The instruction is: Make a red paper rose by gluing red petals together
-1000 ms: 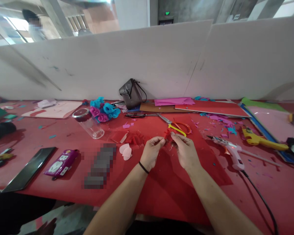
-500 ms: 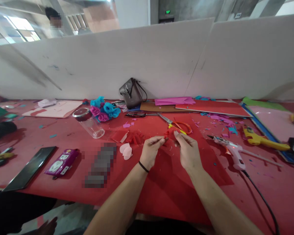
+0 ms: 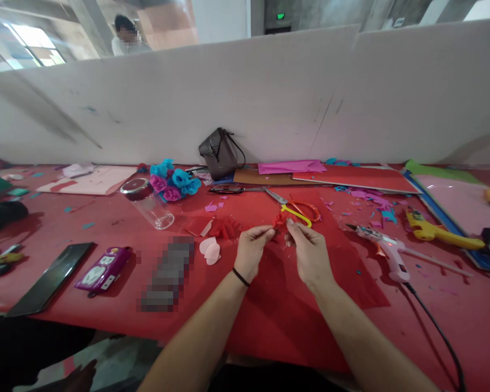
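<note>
A small piece of crumpled red paper [image 3: 281,218] is pinched between my two hands above the red table. My left hand [image 3: 253,250] wears a black band at the wrist and closes its fingertips on the paper's lower left side. From the right, my right hand [image 3: 310,250] grips the same paper between thumb and fingers. Just behind it lie scissors [image 3: 296,212] with yellow and orange handles. More crumpled red paper [image 3: 225,228] and pale pink petal shapes [image 3: 210,251] rest left of my hands.
Left are a clear jar [image 3: 147,204], blue and pink paper flowers [image 3: 173,179], a purple device [image 3: 103,270] and a black phone-like slab [image 3: 51,277]. A pink glue gun [image 3: 387,253] with a cord and a yellow one [image 3: 441,234] lie right. A bag [image 3: 220,155] leans on the partition.
My right hand has shifted slightly left and down, its fingers now nearer my left hand. More of the yellow scissor handle shows. A person behind the partition has moved right.
</note>
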Demonstrator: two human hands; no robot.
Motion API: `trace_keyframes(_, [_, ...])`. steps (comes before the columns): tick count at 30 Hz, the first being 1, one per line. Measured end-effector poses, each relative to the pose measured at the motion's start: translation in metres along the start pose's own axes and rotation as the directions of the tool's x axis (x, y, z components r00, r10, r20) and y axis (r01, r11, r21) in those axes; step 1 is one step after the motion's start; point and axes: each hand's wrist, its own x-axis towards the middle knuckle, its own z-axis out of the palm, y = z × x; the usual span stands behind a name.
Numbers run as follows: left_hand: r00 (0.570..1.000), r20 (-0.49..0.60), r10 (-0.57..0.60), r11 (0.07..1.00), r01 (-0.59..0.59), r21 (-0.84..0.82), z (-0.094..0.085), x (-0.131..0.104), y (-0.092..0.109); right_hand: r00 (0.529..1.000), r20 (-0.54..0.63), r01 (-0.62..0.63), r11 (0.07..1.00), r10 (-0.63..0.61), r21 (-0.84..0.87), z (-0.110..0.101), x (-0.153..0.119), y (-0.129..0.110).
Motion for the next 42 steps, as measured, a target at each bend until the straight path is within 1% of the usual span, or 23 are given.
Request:
trace_keyframes(5, [0.998,-0.061,0.018,1.0,-0.019,-0.005,0.0,0.001,-0.001,0.999,0.011,-0.042,0.998,0.042,0.044,0.002,-0.002,0.001])
trace_keyframes(11, [0.999,-0.031,0.019,1.0,-0.019,0.02,-0.001,0.002,-0.004,0.996,0.042,-0.088,0.988,0.084,0.127,0.003,-0.003,0.003])
trace_keyframes(20, [0.999,-0.04,0.03,0.999,-0.031,-0.017,-0.001,0.003,-0.005,0.991,0.033,-0.136,0.977,0.132,0.165,0.005,-0.005,0.001])
trace_keyframes(24, [0.999,-0.051,0.014,0.999,-0.016,-0.043,0.001,0.002,-0.002,0.99,-0.006,-0.136,0.975,0.139,0.175,0.003,-0.001,0.001])
trace_keyframes(27, [1.0,-0.027,-0.015,0.997,0.013,-0.071,0.003,0.0,0.001,0.991,-0.022,-0.129,0.979,0.134,0.158,0.002,0.002,0.001])
trace_keyframes(31, [1.0,0.019,-0.013,0.997,0.015,-0.072,0.004,-0.002,0.004,0.99,0.003,-0.141,0.978,0.142,0.156,0.002,0.002,-0.001])
trace_keyframes(35, [1.0,0.021,-0.009,0.997,0.011,-0.075,0.003,-0.001,0.004,0.986,-0.001,-0.165,0.974,0.168,0.152,0.002,0.001,-0.001])
trace_keyframes(37, [1.0,0.003,-0.019,0.995,0.019,-0.102,0.003,0.0,0.003,0.988,-0.021,-0.149,0.977,0.154,0.149,0.001,0.001,-0.001])
trace_keyframes(39, [0.999,-0.015,-0.035,0.99,0.033,-0.136,0.003,0.0,0.003,0.989,-0.065,-0.125,0.981,0.136,0.15,0.0,0.003,0.0])
trace_keyframes(42, [0.997,-0.024,-0.075,0.98,0.069,-0.185,0.003,0.0,0.004,0.985,-0.107,-0.116,0.983,0.132,0.141,-0.003,0.005,0.002])
